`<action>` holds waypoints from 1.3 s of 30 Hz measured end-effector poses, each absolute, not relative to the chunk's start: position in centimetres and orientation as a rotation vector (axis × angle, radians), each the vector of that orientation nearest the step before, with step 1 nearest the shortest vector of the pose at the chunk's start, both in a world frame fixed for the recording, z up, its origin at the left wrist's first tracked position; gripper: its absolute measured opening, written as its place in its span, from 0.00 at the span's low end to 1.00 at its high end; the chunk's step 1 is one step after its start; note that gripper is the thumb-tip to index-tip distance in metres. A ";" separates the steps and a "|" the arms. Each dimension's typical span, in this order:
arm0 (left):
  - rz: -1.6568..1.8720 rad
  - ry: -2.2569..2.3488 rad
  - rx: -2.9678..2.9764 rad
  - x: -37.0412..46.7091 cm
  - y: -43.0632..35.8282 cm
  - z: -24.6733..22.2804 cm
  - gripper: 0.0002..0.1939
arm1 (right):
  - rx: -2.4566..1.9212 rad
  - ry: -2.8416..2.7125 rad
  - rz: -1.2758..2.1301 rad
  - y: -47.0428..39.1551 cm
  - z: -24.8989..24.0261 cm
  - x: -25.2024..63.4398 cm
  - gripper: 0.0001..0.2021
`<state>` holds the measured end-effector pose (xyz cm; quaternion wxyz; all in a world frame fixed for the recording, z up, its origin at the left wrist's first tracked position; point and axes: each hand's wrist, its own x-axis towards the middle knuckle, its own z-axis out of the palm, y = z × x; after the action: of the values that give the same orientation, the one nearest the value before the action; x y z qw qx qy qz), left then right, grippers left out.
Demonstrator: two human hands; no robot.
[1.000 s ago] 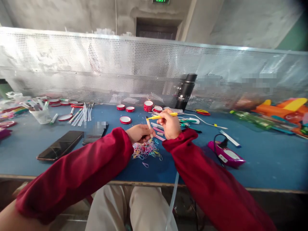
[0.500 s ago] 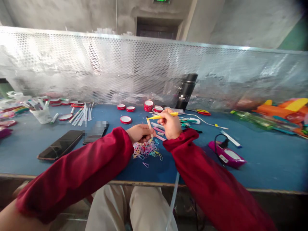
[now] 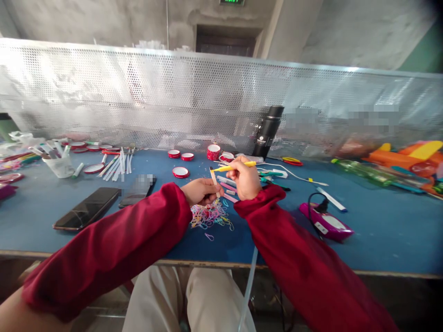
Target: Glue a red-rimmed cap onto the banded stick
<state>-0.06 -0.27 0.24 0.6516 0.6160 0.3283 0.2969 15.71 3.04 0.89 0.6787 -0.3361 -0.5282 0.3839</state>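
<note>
My left hand (image 3: 201, 190) pinches a slim cream-coloured stick (image 3: 214, 179) that stands nearly upright and has a dark top end. In my right hand (image 3: 246, 179) is a yellow pen (image 3: 222, 168), held slanting with its point at the stick's upper end; whether it touches there is too small to tell. Just below my hands lies a heap of small pastel-coloured loops (image 3: 210, 216), with one purple loop (image 3: 209, 236) apart from it. Several pink and white sticks (image 3: 229, 186) lie between my hands, partly hidden by the right one.
Two dark phones (image 3: 88, 208) lie left of my sleeve. Red-rimmed round lids (image 3: 180, 172) and a black bottle (image 3: 268, 133) stand farther back. A white cup of pens (image 3: 58, 166) is at left. To the right sits a purple power strip (image 3: 327, 222), with an orange toy (image 3: 401, 159) beyond.
</note>
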 end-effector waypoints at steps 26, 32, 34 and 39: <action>0.702 0.767 1.396 0.0 -0.1 0.0 0.09 | -0.739 -1.191 0.863 3.0 0.9 15.8 0.07; 0.688 0.762 1.382 0.0 0.0 0.0 0.10 | -0.738 -1.222 0.846 3.1 0.8 15.6 0.07; 0.685 0.764 1.382 0.0 -0.1 0.0 0.10 | -0.752 -1.234 0.843 3.1 0.7 15.6 0.07; 0.687 0.766 1.382 -0.1 -0.1 0.0 0.10 | -0.746 -1.231 0.832 3.2 0.7 15.6 0.07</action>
<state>-0.05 -0.14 0.03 0.6513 0.6088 0.3373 0.3025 15.61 3.18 0.65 0.6737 -0.3316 -0.5471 0.3699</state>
